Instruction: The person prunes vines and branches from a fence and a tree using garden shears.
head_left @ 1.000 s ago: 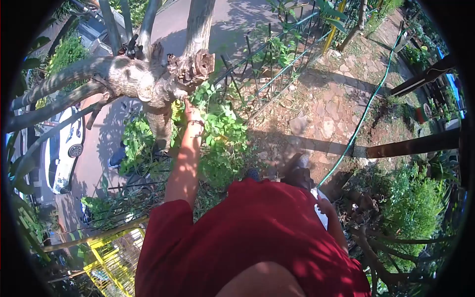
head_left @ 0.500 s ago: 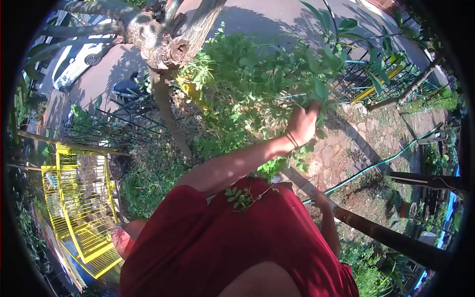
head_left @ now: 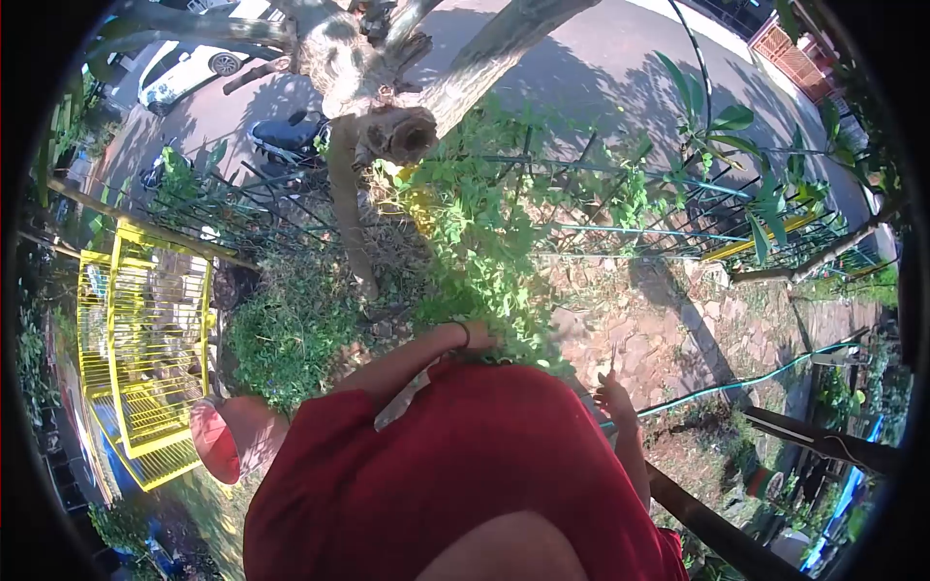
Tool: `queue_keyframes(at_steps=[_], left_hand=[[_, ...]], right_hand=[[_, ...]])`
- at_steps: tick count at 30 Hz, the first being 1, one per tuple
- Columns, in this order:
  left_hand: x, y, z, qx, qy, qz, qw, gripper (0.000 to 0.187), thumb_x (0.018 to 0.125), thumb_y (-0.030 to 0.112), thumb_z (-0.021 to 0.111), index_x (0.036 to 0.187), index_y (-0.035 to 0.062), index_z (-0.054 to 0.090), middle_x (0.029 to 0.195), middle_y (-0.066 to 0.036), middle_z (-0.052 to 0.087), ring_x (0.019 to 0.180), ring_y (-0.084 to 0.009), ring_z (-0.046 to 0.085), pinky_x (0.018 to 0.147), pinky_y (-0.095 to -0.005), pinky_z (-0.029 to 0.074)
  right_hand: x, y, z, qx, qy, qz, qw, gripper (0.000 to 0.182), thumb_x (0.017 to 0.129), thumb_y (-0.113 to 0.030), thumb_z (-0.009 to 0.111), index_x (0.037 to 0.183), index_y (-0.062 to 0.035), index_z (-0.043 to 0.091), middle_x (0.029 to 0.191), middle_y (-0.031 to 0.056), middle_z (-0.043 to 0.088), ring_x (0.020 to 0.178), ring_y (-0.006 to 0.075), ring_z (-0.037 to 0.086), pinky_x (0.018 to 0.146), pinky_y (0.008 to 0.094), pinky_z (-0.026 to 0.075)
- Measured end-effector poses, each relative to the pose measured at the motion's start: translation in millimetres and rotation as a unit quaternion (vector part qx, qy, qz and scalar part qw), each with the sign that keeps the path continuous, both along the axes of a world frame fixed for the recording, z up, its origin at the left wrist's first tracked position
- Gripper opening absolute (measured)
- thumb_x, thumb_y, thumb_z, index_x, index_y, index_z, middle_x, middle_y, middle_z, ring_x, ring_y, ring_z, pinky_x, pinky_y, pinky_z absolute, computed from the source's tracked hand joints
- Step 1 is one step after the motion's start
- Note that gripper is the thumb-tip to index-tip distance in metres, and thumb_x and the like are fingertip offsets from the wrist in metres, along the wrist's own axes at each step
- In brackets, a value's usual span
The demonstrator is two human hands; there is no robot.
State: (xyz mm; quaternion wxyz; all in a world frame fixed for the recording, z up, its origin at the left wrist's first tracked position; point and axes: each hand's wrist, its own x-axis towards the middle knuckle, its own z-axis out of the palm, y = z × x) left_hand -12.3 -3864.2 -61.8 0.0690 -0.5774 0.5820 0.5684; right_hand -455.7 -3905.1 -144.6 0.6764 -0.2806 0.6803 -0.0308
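My left hand (head_left: pixel 479 336), a dark band at its wrist, is low in front of the red shirt, among the lower leaves of a leafy green vine (head_left: pixel 475 232). Its fingers are blurred and partly covered by leaves, so their grip does not show. Out to the right, my right hand (head_left: pixel 614 399) is closed around a slim pointed tool (head_left: pixel 612 360), tip upward; its exact kind is too small to tell. The vine hangs over a dark metal fence (head_left: pixel 581 160) and trails down toward my body.
A thick tree trunk (head_left: pixel 354 73) with cut limbs stands ahead. At left is a yellow wire cage (head_left: pixel 145 358). A green hose (head_left: pixel 746 380) and a dark pole (head_left: pixel 712 504) cross the right side. Stone paving (head_left: pixel 630 334) lies below; beyond the fence are a road and a white car (head_left: pixel 194 73).
My left hand has come down and left from the upper foliage to near my body. Vine leaves no longer cover the fence at right. The leafy sprig on the shirt is out of sight.
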Motion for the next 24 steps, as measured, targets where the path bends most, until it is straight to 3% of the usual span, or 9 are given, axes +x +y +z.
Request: queue_keyframes(at_steps=[2, 4, 6, 10, 12, 14, 16, 20, 24], left_hand=[[55.5, 7.7, -13.3, 0.138, -0.004, 0.05, 0.989, 0.085, 0.086, 0.066, 0.049, 0.138, -0.0008, 0.041, 0.132, -0.03, 0.049, 0.117, -0.0348, 0.055, 0.101, -0.0408, 0.042], [109.9, 46.6, -72.1, -0.033, -0.029, 0.135, 0.99, 0.096, 0.082, 0.071, 0.051, 0.145, 0.001, 0.031, 0.139, -0.031, 0.041, 0.12, -0.037, 0.053, 0.101, -0.0424, 0.043], [157.0, 43.8, -5.3, 0.024, -0.028, 0.186, 0.982, 0.105, 0.079, 0.074, 0.051, 0.149, 0.0018, 0.02, 0.145, -0.029, 0.033, 0.126, -0.0382, 0.047, 0.105, -0.044, 0.039], [260.9, 33.5, -12.6, -0.008, 0.002, 0.416, 0.909, 0.071, 0.09, 0.059, 0.048, 0.133, 0.0029, 0.043, 0.13, -0.021, 0.049, 0.118, -0.0313, 0.052, 0.1, -0.0421, 0.041], [294.5, 26.0, -43.2, -0.066, 0.061, 0.548, 0.832, 0.053, 0.095, 0.049, 0.046, 0.121, 0.0037, 0.056, 0.116, -0.017, 0.06, 0.107, -0.0266, 0.057, 0.094, -0.0402, 0.044], [317.4, 7.2, -74.6, -0.122, 0.088, 0.636, 0.757, 0.048, 0.096, 0.046, 0.046, 0.117, 0.0042, 0.059, 0.11, -0.015, 0.062, 0.102, -0.0253, 0.059, 0.091, -0.0398, 0.046], [317.0, -27.9, -74.4, -0.157, 0.083, 0.686, 0.706, 0.046, 0.096, 0.044, 0.046, 0.117, 0.0044, 0.059, 0.107, -0.016, 0.063, 0.099, -0.0259, 0.06, 0.09, -0.0401, 0.046], [310.0, -95.3, -72.4, -0.215, 0.037, 0.741, 0.635, 0.042, 0.096, 0.04, 0.047, 0.116, 0.0049, 0.059, 0.103, -0.017, 0.063, 0.095, -0.0271, 0.06, 0.086, -0.0408, 0.047], [292.8, -127.3, -81.5, -0.217, -0.018, 0.755, 0.619, 0.038, 0.096, 0.036, 0.047, 0.116, 0.0054, 0.059, 0.099, -0.017, 0.064, 0.09, -0.0283, 0.061, 0.082, -0.0415, 0.048]], right_hand=[[0.8, 6.9, -11.4, 0.012, 0.014, 0.008, 1.0, 0.059, 0.085, -0.044, 0.069, 0.127, -0.0067, 0.051, 0.099, 0.0116, 0.059, 0.082, 0.0235, 0.061, 0.068, 0.0358, 0.05], [-0.7, 16.7, -17.8, -0.063, 0.028, 0.111, 0.991, 0.059, 0.084, -0.049, 0.066, 0.119, -0.0021, 0.055, 0.092, 0.0112, 0.06, 0.076, 0.0215, 0.06, 0.065, 0.0363, 0.05], [-6.5, 25.7, -32.4, -0.137, 0.038, 0.215, 0.966, 0.063, 0.084, -0.054, 0.063, 0.111, 0.0025, 0.058, 0.085, 0.0107, 0.06, 0.07, 0.0194, 0.059, 0.063, 0.0369, 0.05], [11.8, 16.8, -23.1, -0.034, 0.22, 0.308, 0.925, 0.064, 0.078, -0.054, 0.066, 0.103, 0.0056, 0.064, 0.088, 0.0146, 0.064, 0.079, 0.0228, 0.062, 0.069, 0.0376, 0.049], [-27.8, 28.4, -87.1, -0.157, 0.133, 0.525, 0.826, 0.042, 0.086, -0.04, 0.051, 0.113, -0.0096, 0.062, 0.102, 0.0209, 0.064, 0.087, 0.0429, 0.063, 0.079, 0.0502, 0.05], [-13.9, 27.5, -75.1, -0.156, 0.131, 0.507, 0.837, 0.041, 0.083, -0.039, 0.054, 0.112, -0.0102, 0.061, 0.101, 0.0216, 0.063, 0.091, 0.0418, 0.062, 0.079, 0.05, 0.049], [3.7, 24.8, -46.8, -0.179, 0.15, 0.41, 0.882, 0.068, 0.078, -0.051, 0.065, 0.109, 0.0099, 0.06, 0.092, 0.0204, 0.065, 0.088, 0.0286, 0.063, 0.08, 0.0383, 0.048], [85.2, 12.2, 65.9, -0.08, 0.203, 0.286, 0.933, 0.069, 0.078, -0.05, 0.065, 0.112, 0.0098, 0.059, 0.092, 0.019, 0.064, 0.086, 0.0284, 0.062, 0.079, 0.0397, 0.047], [62.7, 25.3, 40.1, -0.099, 0.206, 0.288, 0.93, 0.072, 0.076, -0.049, 0.068, 0.117, 0.0083, 0.056, 0.095, 0.0169, 0.065, 0.087, 0.0264, 0.062, 0.078, 0.0388, 0.048]])
